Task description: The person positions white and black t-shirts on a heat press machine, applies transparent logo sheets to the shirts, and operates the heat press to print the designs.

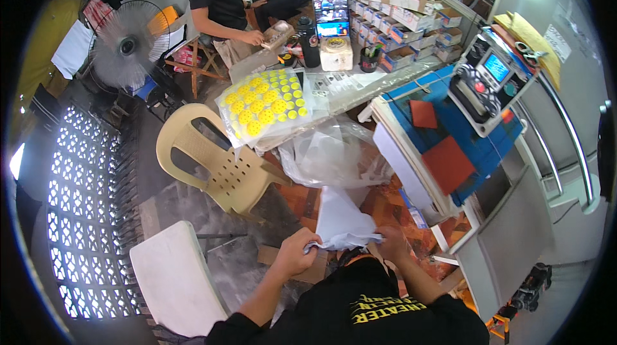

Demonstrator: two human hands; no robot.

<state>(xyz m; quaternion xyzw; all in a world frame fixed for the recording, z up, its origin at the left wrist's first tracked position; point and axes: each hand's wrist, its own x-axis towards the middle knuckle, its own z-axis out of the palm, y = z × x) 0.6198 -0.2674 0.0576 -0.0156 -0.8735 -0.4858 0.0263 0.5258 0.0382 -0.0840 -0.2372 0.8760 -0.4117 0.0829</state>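
Note:
A pale bluish-white sheet, which looks like cloth (339, 216), hangs bunched in front of my body at the lower middle. My left hand (299, 252) is closed on its near left corner, thumb on top. At the other end, my right hand (391, 244) grips the near right corner, its fingers partly hidden by the sheet. Between the hands the near edge is creased and folded. The far part narrows and reaches toward a clear plastic bag (334, 152).
A beige plastic chair (218, 159) and a white seat (177, 277) stand to the left. At right is a blue-topped table (443, 126) with red-brown squares and a machine (491, 78). Yellow stickers (260, 104) lie on the far table. Another person (218, 4) works there beside a fan (128, 46).

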